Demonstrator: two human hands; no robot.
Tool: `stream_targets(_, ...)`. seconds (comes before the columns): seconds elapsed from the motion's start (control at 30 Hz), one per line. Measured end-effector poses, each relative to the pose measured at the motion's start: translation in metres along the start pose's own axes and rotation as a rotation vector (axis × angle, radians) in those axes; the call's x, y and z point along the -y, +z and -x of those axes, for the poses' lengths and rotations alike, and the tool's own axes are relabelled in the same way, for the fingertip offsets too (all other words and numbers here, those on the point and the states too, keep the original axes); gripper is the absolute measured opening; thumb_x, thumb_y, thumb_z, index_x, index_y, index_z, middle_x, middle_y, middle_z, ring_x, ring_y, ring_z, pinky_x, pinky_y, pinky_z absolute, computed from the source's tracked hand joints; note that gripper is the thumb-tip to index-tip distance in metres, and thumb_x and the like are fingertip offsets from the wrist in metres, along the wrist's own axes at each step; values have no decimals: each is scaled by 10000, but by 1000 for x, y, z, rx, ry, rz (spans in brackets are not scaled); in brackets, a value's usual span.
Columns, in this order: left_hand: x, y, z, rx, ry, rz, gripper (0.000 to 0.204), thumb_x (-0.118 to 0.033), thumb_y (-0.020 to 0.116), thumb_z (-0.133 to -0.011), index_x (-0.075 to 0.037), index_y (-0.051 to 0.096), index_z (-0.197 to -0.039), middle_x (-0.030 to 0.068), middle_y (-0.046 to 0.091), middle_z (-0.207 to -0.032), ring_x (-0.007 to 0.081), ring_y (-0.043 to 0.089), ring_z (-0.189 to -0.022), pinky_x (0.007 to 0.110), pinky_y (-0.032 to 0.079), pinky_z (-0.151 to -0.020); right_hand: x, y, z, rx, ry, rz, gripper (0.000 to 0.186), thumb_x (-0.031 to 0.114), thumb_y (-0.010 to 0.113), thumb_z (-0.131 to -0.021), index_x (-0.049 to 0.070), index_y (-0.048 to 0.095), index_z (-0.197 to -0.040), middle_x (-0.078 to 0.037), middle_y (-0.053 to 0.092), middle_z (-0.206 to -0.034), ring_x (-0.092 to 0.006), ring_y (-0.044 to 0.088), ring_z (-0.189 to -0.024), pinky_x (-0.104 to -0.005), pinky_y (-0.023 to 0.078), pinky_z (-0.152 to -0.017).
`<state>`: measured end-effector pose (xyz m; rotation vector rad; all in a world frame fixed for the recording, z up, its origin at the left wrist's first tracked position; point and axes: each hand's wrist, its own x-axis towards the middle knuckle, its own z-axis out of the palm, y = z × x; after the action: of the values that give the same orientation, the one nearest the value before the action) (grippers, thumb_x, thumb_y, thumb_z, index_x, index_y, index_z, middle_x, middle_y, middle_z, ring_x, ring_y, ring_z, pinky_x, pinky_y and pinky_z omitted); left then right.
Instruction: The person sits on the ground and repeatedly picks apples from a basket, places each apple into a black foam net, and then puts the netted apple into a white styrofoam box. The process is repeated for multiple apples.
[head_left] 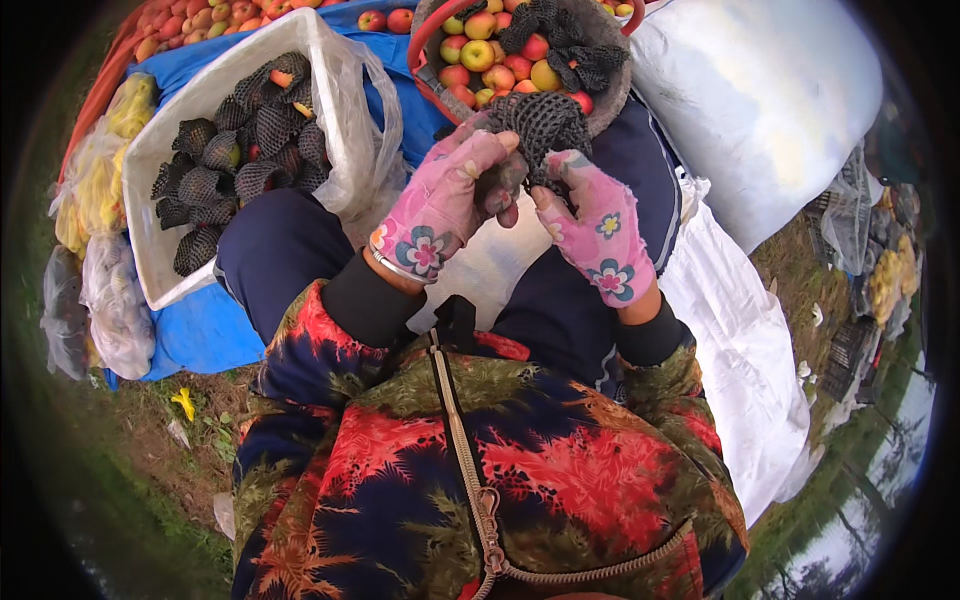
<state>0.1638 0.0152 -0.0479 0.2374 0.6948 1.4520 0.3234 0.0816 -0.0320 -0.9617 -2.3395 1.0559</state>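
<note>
A black foam fruit net (pixel 545 124) is up between my hands, in front of the basket; whether an apple is inside it I cannot see. My left hand (pixel 440 198), in a pink flowered fingerless glove, has its fingers curled at the net's left side. With thumb and fingers, my right hand (pixel 600 232), gloved alike, pinches the net's lower end. Just beyond is a grey round basket (pixel 428 65) with a red rim, holding red and yellow-green apples (pixel 477 56) and more black nets (pixel 586 68).
On my left, a white foam box (pixel 140 215) lined with clear plastic holds several netted apples (pixel 208 187). It stands on a blue sheet (pixel 200 335) beside plastic bags (pixel 115 290). More apples (pixel 195 22) lie at the far left. A large white sack (pixel 765 95) is at the right.
</note>
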Motion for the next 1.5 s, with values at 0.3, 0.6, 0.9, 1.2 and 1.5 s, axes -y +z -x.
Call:
stream_targets(0.3,-40,-18,-11,10,230,288,146,-226,548,-881,-98,570,-947,14,547,-809,162,532,-761,296,423,-676,5,15,-34,156,-148,-73,262,174,651,-804,11,583,-997,-116,600,-801,-230,583,-698,-290,468,-667)
stream_targets(0.6,-104,-34,1,-221,646,102,56,-160,589,-883,-120,580,-921,-64,475,-654,29,469,-592,151,371,-518,-181,66,-182,569,12,826,478,359,603,-784,94,529,-1174,-168,582,-1112,-325,566,-1035,-399,454,-873)
stream_targets(0.9,-99,-52,13,-261,714,-46,182,-140,555,-880,-38,559,-1031,0,493,-784,105,467,-687,219,390,-631,-207,127,-172,517,46,817,651,340,686,-723,122,448,-1288,-170,496,-1227,-338,536,-1077,-406,451,-891)
stream_targets(1.2,-85,-37,-11,-290,634,-8,257,-172,569,-865,-11,545,-1064,50,566,-1000,159,541,-971,309,414,-923,-36,-29,-129,231,-213,24,791,305,762,-691,-77,367,-1260,-163,506,-1198,-216,544,-1098,-335,439,-941)
stream_targets(1.5,-59,-30,-21,120,510,-248,415,-161,458,-913,-6,394,-1293,129,537,-1205,210,553,-1091,327,448,-950,46,-60,-51,107,-242,-327,758,329,728,-741,-4,365,-1317,-151,407,-1280,-239,456,-1182,-347,396,-984)
